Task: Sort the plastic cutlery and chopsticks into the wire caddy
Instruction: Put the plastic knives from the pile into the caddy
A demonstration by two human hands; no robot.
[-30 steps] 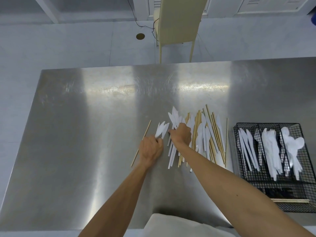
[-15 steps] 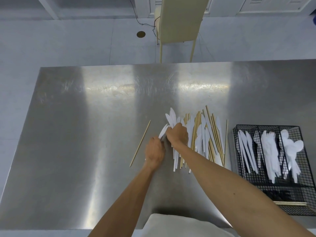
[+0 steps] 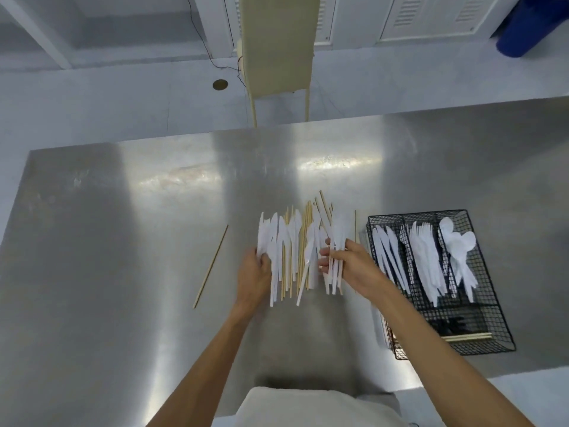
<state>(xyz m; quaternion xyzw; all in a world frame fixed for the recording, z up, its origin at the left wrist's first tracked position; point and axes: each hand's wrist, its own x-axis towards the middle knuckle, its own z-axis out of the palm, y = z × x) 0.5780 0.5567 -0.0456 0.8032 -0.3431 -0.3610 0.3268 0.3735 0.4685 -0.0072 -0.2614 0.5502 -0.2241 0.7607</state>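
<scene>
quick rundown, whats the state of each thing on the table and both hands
left hand: on the pile's left edge, gripping white cutlery
right hand: fingers spread over the pile's right side
pile: unsorted, flat
lone chopstick: lying apart, left
caddy: partly filled

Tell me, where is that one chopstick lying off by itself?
In the head view, the lone chopstick lies slanted on the steel table, apart from and left of the mixed pile and the left hand.

I seem to be in a commercial kitchen: a stainless-steel worktable (image 3: pixel 123 241) under my hands, louvred cabinet doors (image 3: pixel 431 16) beyond.
</scene>
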